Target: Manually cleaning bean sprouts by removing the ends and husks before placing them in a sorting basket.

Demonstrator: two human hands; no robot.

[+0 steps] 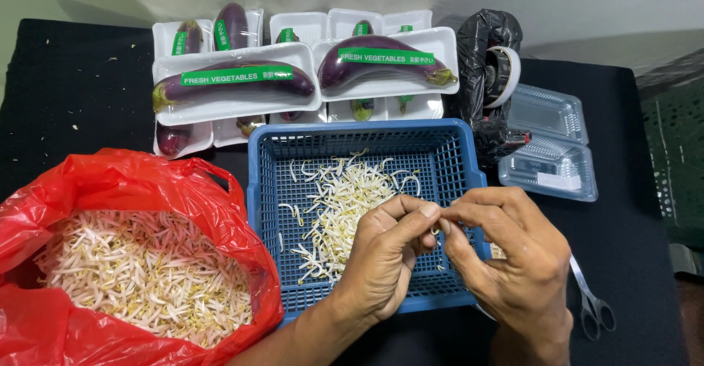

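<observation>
Your hands work over a black surface (638, 263). To the left of your left hand, a red plastic bag (139, 190) sits open, filled with a large heap of bean sprouts (147, 271). Directly beneath both hands is a blue slotted basket (293, 160) holding a smaller scatter of sprouts (341, 197). Beyond the basket, well past your fingertips, lie white trays of wrapped purple eggplants (242, 80). Beyond your right hand sit clear plastic containers (550, 153), and scissors (594, 304) rest just to its right. Your left hand (385, 260) and right hand (506, 252) meet fingertip to fingertip, pinching a single sprout (438, 228) between them above the basket's near right corner.
</observation>
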